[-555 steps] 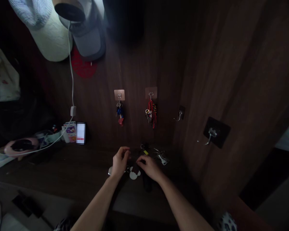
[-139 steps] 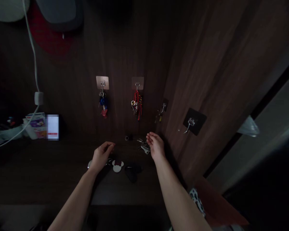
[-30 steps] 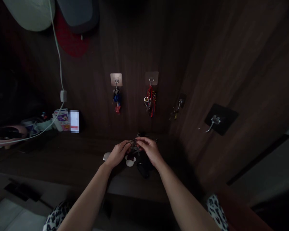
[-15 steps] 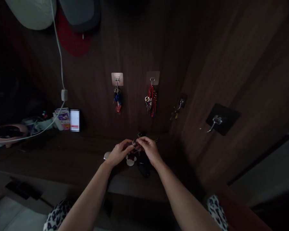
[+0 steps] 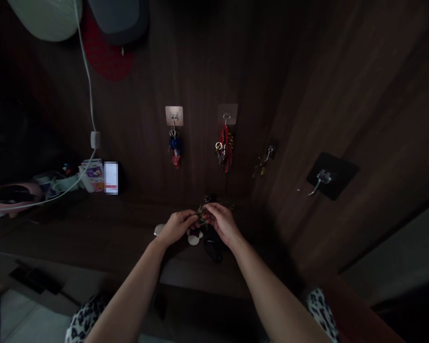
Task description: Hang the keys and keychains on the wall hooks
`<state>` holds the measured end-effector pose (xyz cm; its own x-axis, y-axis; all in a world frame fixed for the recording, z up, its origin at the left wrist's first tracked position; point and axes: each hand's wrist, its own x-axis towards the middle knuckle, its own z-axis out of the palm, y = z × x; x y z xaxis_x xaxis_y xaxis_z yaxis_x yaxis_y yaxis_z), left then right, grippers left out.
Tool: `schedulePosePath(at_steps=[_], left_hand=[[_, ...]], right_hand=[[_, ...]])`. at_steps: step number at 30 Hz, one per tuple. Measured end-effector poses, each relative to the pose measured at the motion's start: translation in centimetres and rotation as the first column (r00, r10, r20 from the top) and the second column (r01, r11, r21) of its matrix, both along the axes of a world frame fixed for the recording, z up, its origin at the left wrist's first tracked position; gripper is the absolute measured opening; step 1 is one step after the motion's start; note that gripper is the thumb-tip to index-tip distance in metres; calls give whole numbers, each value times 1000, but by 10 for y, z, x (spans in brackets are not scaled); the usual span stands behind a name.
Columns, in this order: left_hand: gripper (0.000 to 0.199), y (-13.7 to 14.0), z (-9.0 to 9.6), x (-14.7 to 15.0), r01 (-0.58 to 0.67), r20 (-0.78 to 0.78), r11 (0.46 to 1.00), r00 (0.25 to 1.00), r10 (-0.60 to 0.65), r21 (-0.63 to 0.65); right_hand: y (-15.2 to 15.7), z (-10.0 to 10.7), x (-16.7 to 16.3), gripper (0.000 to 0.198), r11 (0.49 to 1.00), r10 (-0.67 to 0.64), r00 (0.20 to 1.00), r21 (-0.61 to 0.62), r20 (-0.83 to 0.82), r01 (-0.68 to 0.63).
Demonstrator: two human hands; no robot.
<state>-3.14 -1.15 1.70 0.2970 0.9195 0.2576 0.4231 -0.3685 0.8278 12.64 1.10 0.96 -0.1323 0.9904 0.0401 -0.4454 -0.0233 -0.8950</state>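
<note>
Close together over the dark wooden shelf (image 5: 121, 228), my left hand (image 5: 178, 225) and my right hand (image 5: 219, 220) pinch a small bunch of keys (image 5: 200, 210) between their fingertips. Both hands are closed on it; the fingers partly hide its shape. Just below lie a pale round-lobed charm (image 5: 193, 239) and a black car key fob (image 5: 213, 249). A silvery-white object (image 5: 158, 230) shows beside my left wrist, partly covered. Behind the fingertips a metal ring (image 5: 207, 198) rests on the shelf.
On the back panel, one hook (image 5: 174, 116) carries blue and red keys, and another hook (image 5: 227, 116) holds keys with red cords. A corner hook (image 5: 270, 151) bears small keys. A large hook (image 5: 321, 176) is on the right wall. A lit phone (image 5: 111, 178) and small boxes (image 5: 95, 174) stand left.
My fingers have shifted slightly on the keys, and more of the metal pieces shows between them. Both hands stay in nearly the same place; the view moved a little.
</note>
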Motion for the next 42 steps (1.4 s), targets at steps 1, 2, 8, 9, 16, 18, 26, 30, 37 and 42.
schedulePosePath(at_steps=[1, 2, 8, 9, 16, 18, 26, 30, 37, 42], left_hand=[[34, 0, 0, 0, 5, 10, 1000, 1000, -5, -15], [34, 1, 0, 0, 9, 18, 999, 1000, -8, -32], [34, 1, 3, -2, 7, 76, 999, 997, -4, -49], [35, 1, 2, -2, 10, 79, 999, 997, -6, -43], [35, 2, 0, -1, -19, 42, 1000, 999, 19, 0], [36, 1, 1, 0, -24, 11, 999, 1000, 23, 21], [37, 2, 0, -1, -77, 5, 997, 997, 76, 32], [36, 2, 0, -1, -89, -23, 995, 996, 89, 38], [35, 0, 5, 0, -96, -77, 995, 992, 97, 18], [34, 0, 5, 0, -97, -76, 995, 992, 97, 6]], right_hand=[[-1, 1, 0, 26, 1000, 21, 1000, -15, -18, -21], [-2, 1, -1, 25, 999, 37, 999, -27, -33, -38], [-6, 5, -4, 24, 997, 51, 997, -47, -61, -54], [-6, 5, -5, 24, 998, 44, 997, -46, -56, -47], [-1, -1, -5, 25, 999, -45, 999, 27, -7, 45], [1, -1, -2, 24, 993, -103, 995, 55, -8, 103], [7, 5, 19, 24, 938, -323, 946, 118, -36, 325], [15, 7, 34, 25, 888, -433, 900, 146, -51, 435], [45, 28, 61, 28, 759, -621, 771, 134, -145, 637], [65, 56, 70, 27, 685, -686, 693, 121, -222, 718]])
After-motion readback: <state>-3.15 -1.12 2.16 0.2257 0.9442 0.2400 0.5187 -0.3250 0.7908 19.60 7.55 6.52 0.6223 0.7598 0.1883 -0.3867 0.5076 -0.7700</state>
